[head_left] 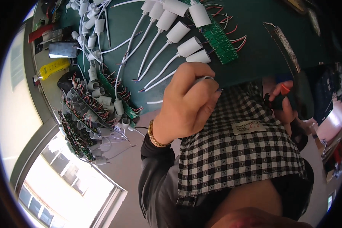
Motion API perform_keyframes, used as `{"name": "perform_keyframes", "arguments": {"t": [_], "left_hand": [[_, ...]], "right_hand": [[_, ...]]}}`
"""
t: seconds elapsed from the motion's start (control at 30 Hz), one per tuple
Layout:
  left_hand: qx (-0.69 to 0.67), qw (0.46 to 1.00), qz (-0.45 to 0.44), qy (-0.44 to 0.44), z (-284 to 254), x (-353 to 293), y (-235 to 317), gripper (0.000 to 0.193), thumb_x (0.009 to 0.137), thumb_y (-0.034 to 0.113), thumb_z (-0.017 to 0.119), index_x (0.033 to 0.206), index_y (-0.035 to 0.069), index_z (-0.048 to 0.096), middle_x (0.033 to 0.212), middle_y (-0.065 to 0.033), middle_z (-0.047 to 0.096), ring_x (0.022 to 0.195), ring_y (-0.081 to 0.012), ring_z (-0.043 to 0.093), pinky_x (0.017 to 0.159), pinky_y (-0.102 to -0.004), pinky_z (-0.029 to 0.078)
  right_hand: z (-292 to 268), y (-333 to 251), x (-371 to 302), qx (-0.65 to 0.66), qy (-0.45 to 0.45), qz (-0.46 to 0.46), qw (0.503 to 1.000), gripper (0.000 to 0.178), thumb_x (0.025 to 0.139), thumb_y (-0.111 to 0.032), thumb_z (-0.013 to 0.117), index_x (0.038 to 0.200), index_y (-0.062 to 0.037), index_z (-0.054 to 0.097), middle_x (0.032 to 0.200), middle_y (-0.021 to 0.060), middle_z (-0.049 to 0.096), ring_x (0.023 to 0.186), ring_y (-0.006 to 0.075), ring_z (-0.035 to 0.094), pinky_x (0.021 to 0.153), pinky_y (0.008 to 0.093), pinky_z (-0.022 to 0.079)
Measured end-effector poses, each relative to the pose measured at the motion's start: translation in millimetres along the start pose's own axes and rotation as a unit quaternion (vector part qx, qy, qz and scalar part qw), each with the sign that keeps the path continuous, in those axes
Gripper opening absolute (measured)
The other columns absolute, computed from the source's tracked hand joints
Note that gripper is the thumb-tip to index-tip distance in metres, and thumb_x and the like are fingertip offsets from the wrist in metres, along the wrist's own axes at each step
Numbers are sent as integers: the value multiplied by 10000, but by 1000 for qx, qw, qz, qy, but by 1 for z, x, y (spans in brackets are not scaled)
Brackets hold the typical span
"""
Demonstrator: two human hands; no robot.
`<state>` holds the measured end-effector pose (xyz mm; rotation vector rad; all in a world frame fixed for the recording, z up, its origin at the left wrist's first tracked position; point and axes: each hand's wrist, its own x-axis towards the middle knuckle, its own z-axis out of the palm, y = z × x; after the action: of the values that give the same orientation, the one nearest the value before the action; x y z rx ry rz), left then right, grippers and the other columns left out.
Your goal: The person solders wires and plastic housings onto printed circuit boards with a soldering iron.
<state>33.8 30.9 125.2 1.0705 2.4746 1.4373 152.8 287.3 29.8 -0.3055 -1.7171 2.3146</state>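
Head view: left hand (186, 102) in a closed grip on a light, rigid white plastic cap (203, 79) — best pinched by its sides — right hand (283, 102) grasping a soldering iron (292, 68).

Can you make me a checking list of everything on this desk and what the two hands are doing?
Surface: dark green work table, mostly covered on its left side.
Job's things: row of white plastic caps on cables joined to a green circuit board strip; soldering tool.
Clutter: piles of circuit boards with grey sleeves, yellow bottle.
Grippers: left hand closed on a white piece; right hand gripping the tool's handle.
Cables: white leads, red and black wire ends.
Surroundings: checked apron, bright window.
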Motion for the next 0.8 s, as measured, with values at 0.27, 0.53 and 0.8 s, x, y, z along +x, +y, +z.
{"name": "perform_keyframes", "arguments": {"t": [0.27,0.53,0.8], "left_hand": [[195,980,-34,33,61,-4,-31,313,646,-7,653,943,84,612,982,-100,556,752,-263,580,606,-344,470],[185,969,78,142,70,-12,-58,353,586,-8,729,908,81,615,1010,-121,583,761,-257,567,635,-336,447],[272,948,42,159,70,-9,-52,290,544,7,712,804,95,615,1056,-124,545,890,-291,493,762,-355,412]], "right_hand": [[-12,-14,-7,-59,-24,45,997,400,825,-156,498,1184,-4,403,863,138,535,703,186,540,677,356,455],[-10,-16,-5,-49,-54,28,997,402,824,-149,527,1181,-7,407,856,144,540,690,190,549,681,358,460],[0,-31,2,-74,-115,61,989,368,855,-103,488,1197,-12,387,909,141,528,767,192,546,760,376,454]]}}
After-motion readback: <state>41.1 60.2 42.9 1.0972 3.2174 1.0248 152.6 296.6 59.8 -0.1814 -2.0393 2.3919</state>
